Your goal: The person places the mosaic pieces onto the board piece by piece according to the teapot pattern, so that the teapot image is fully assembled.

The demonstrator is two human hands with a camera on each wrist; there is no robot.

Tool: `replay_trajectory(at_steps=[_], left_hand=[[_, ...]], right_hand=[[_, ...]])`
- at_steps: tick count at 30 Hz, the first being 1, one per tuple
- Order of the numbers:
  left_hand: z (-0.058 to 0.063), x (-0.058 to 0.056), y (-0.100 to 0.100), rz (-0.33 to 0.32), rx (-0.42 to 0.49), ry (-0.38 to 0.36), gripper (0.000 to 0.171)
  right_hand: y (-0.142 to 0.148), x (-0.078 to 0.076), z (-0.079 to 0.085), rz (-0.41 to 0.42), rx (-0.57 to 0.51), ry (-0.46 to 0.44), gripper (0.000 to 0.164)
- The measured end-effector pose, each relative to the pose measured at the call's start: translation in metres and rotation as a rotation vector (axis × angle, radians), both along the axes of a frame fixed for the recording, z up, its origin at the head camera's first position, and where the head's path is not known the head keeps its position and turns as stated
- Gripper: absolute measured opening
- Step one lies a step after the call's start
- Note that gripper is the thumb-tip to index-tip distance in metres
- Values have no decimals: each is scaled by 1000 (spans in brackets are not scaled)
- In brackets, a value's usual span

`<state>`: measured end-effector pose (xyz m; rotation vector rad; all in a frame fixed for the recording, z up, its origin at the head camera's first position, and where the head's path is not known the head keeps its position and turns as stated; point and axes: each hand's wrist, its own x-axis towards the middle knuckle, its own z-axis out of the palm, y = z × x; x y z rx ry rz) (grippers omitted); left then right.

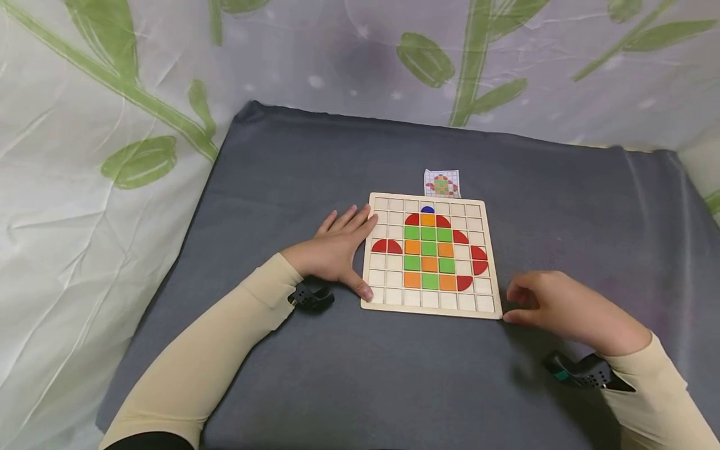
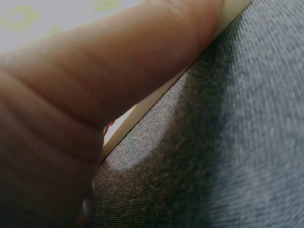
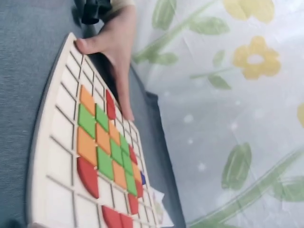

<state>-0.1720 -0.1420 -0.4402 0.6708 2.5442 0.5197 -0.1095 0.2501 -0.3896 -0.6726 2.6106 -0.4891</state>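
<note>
A square wooden grid board (image 1: 420,299) lies on the grey cloth, bearing a pattern of green tiles (image 1: 429,234), orange tiles (image 1: 412,248) and red quarter-round tiles (image 1: 479,252). One blue half-round tile (image 1: 427,210) is at the top. My left hand (image 1: 337,250) rests along the board's left side with fingers spread, its thumb at the near left corner. In the left wrist view its thumb (image 2: 118,61) lies over the board's edge. My right hand (image 1: 562,306) is at the near right corner, fingers loosely bent and thumb tip right at the board's edge.
A small printed picture card (image 1: 442,184) with a similar coloured pattern lies just beyond the board's far edge. Grey cloth (image 1: 349,381) covers the table. A white curtain (image 1: 337,56) with green leaf prints hangs behind and at the left.
</note>
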Motion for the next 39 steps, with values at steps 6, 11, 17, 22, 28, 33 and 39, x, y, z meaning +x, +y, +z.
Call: replay_trajectory(at_steps=[6, 11, 17, 22, 28, 33, 39], left_hand=[[-3, -1, -2, -7, 12, 2, 156], [-5, -1, -4, -3, 9, 3, 157], [-7, -2, -6, 5, 4, 1, 157], [-8, -3, -4, 0, 11, 10, 157], [-4, -2, -4, -5, 3, 18, 157], [-2, -3, -4, -2, -8, 22, 157], [-4, -3, -1, -2, -2, 10, 156]], right_hand=[[10, 12, -15, 8, -58, 16, 22], [10, 16, -20, 0, -64, 109, 20], [4, 17, -20, -19, 19, 151, 18], [1, 18, -14, -23, 53, 164, 22], [-18, 12, -1, 47, 11, 217, 21], [-55, -3, 6, 159, -8, 270, 20], [-102, -25, -2, 282, -31, 263, 18]])
